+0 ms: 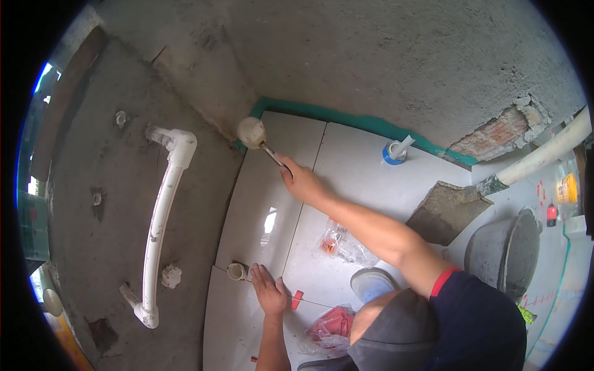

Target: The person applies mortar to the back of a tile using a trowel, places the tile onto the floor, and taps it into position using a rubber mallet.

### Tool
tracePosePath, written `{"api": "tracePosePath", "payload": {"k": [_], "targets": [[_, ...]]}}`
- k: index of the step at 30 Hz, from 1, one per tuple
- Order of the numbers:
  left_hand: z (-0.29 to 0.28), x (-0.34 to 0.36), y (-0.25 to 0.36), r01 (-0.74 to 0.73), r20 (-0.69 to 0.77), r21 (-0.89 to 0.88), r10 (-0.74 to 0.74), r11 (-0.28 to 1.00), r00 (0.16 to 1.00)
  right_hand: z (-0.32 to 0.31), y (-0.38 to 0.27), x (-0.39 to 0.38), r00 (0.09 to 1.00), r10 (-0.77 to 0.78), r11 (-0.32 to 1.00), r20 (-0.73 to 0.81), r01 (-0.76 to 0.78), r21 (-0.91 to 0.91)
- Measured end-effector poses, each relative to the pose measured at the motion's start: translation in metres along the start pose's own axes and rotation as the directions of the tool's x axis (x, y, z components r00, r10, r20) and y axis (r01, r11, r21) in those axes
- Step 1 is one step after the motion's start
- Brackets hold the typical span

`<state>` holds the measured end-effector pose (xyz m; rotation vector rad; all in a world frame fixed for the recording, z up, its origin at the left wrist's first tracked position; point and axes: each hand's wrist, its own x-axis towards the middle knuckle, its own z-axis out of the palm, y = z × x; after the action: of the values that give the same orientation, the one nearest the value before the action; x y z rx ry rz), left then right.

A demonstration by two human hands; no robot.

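My right hand (302, 180) is wrapped round the handle of a mallet with a rounded off-white head (252, 132). The head is over the far left corner of the glossy white tiles (253, 204), near a teal band along the wall; I cannot tell whether it touches the tile. Nearer, my left hand (268, 292) lies flat on the tile with its fingers stretched out. Just left of its fingertips is a short, round, cream pipe end (236, 271). Beside its thumb lies a small red piece (297, 300), perhaps a tile wedge.
A white elbowed pipe (162, 229) stands out from the bare cement wall at left. On the tiles are a blue tape roll (394, 153), a clear plastic bag (349, 244), a red bundle in plastic (331, 324) and a rough grey slab (448, 213). A bucket (502, 253) stands right.
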<state>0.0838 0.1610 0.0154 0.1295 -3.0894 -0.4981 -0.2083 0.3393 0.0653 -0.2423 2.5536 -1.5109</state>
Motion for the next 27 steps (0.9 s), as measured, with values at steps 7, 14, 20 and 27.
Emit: {"api": "tracePosePath", "payload": {"k": [7,14,20,27], "targets": [[0.001,0.0,0.0,0.038,0.007,-0.017,-0.038,0.999,0.999,-0.005,0.01,0.0,0.997,-0.008,0.999,-0.081,0.012,0.053],[0.0,0.0,0.002,0.045,0.012,-0.007,-0.045,0.999,0.999,-0.02,0.004,-0.007,0.998,0.016,1.0,-0.063,-0.015,0.01],[-0.001,0.001,0.002,0.03,-0.019,-0.015,-0.03,0.999,0.999,-0.022,0.001,-0.012,0.994,0.103,0.994,0.02,-0.103,-0.024],[-0.005,0.0,-0.003,0.109,0.036,-0.055,-0.107,0.993,0.994,0.004,0.017,-0.006,0.99,0.005,0.994,0.142,0.011,-0.113]]}}
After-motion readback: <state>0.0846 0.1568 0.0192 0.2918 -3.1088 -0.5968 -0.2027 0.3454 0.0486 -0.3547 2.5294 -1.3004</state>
